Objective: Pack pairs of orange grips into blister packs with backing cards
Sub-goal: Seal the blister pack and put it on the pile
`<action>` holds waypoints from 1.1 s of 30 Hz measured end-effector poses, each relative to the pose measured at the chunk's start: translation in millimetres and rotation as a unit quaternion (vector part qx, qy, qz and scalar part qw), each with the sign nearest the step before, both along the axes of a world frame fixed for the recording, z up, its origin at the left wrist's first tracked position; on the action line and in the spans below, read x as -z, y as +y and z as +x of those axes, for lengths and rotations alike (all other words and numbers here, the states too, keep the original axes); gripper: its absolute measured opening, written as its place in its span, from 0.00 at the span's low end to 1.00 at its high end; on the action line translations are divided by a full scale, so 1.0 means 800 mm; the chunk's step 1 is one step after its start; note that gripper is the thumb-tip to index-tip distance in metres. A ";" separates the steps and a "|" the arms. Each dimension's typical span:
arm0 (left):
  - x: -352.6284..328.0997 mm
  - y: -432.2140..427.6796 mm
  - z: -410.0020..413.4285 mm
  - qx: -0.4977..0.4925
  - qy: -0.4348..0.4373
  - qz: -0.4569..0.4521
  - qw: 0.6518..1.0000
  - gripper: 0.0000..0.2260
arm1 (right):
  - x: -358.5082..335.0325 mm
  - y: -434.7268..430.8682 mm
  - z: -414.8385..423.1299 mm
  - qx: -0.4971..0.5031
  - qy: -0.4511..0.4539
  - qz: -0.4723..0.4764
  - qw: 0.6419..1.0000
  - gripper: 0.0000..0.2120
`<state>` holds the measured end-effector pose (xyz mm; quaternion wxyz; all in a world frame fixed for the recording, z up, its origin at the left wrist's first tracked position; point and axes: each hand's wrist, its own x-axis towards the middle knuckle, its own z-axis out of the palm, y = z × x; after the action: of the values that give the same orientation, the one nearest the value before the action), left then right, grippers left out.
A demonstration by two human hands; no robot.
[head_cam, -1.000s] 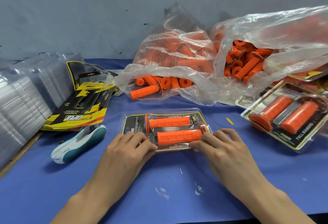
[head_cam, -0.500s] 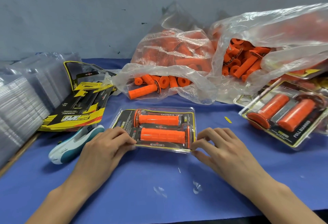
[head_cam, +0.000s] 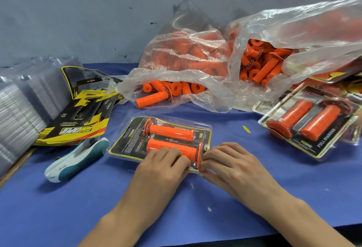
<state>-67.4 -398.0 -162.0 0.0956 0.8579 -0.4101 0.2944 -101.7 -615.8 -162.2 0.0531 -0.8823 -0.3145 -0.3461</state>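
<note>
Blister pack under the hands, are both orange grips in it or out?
In: both orange grips lie side by side inside the clear blister pack.

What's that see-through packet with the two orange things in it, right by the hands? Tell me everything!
It is a clear plastic blister pack, lying flat and slightly turned on the blue table cover. Inside, two orange ribbed rubber grips lie side by side, flanged ends facing opposite ways, over a black-and-yellow backing card with small print. The left hand presses on its near edge over the lower grip; the right hand pinches its near right corner.
</note>
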 end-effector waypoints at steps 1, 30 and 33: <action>-0.001 -0.002 0.000 0.002 0.000 -0.001 1.000 0.04 | 0.000 -0.002 0.001 -0.003 0.006 0.006 1.000 0.08; -0.009 0.024 0.009 0.098 0.105 -0.072 0.987 0.09 | 0.000 -0.007 0.005 -0.072 0.069 0.027 0.995 0.05; -0.008 0.024 0.012 0.099 0.106 -0.073 0.987 0.08 | -0.006 -0.005 0.008 -0.066 0.083 0.035 0.994 0.04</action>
<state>-57.8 -379.1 -155.9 0.2295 0.8301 -0.4579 0.2205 -95.5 -619.8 -157.4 0.1327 -0.8831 -0.3537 -0.2783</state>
